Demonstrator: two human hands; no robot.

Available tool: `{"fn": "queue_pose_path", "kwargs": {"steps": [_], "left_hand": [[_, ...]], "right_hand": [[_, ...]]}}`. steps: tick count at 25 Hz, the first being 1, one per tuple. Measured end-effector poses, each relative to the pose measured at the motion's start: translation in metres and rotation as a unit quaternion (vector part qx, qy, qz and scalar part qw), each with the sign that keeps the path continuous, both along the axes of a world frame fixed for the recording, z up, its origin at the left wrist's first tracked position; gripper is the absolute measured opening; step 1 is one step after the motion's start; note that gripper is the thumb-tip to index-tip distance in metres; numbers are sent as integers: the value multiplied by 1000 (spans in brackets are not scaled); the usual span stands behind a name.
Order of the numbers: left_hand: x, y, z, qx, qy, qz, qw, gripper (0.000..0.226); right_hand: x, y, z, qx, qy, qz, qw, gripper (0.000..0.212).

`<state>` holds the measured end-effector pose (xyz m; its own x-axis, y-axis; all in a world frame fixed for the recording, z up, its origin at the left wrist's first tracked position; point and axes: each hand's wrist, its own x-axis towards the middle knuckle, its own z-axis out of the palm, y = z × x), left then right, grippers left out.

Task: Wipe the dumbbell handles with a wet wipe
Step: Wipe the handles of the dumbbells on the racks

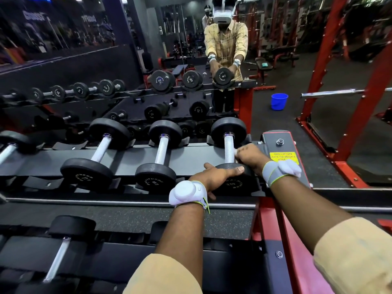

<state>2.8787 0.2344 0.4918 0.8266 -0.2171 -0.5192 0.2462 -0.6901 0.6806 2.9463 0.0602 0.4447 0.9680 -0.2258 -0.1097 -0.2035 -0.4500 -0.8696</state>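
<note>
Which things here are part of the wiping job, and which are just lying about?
In the job:
wipe, pinched by the right hand
right dumbbell, with the wipe against its bar
left hand, holding that dumbbell's near head
next dumbbell, likely to follow

Lying about:
blue bucket
yellow sticker
barbell

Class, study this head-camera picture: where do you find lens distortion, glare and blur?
Head view: the wide lens bends the rack rail and red frame post; the dumbbell handles glint; far wall lettering is smeared; the left hand gripping the nearest dumbbell and the right hand pinching the wet wipe are sharp.
</note>
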Motion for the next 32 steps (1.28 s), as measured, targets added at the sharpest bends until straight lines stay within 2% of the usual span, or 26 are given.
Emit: {"fn": "queue_pose_path", "kwargs": {"steps": [1,2,5,7,8,11,12,13,15,16,19,21,22,24,25,27,30,32], "left_hand": [[-1,0,0,0,1,1,1000,96],[-1,0,-1,0,0,1,1000,98],[2,-1,-2,9,-2,-4,1000,101],[5,-1,-2,12,2,-5,1000,104],[5,-1,-1,14,6,-4,1000,105],[2,-2,0,13,9,-4,1000,109],[2,-2,0,15,6,-3,1000,109],[1,-2,0,18,5,-1,1000,108],[0,-3,0,22,2,2,1000,107],[0,-4,1,21,3,5,1000,107],[-4,-6,0,8,4,17,1000,108],[-4,-6,0,-5,1,19,1000,108],[-5,-6,0,-14,3,22,1000,107],[-5,-5,0,-22,8,29,999,108],[-6,-6,0,-24,9,33,999,110],[-6,-4,-2,-23,9,34,999,112],[-3,-5,0,-3,6,25,1000,120],[-5,-4,4,7,9,30,999,125]], "right_hand": [[1,2,2,20,-32,-36,999,33],[3,3,4,-35,-54,-46,997,34],[-7,-7,19,-203,-41,51,977,25],[-16,-12,30,-313,-47,126,940,13],[-16,-12,35,-357,-77,132,921,11],[-11,-2,45,-353,-155,94,918,12],[-8,-1,47,-361,-164,127,909,11],[-8,-1,49,-385,-165,197,886,9],[-11,2,58,-450,-133,345,813,13],[-9,2,62,-481,-124,367,787,15],[2,7,68,-539,-127,334,763,16],[9,21,65,-598,-100,410,681,17],[13,25,69,-603,-80,415,676,17],[16,27,86,-600,-59,328,727,16],[19,25,84,-609,-94,264,742,16],[24,24,69,-638,-141,188,733,19],[27,31,61,-639,-134,242,718,21],[32,33,72,-649,-119,238,713,19]]}}
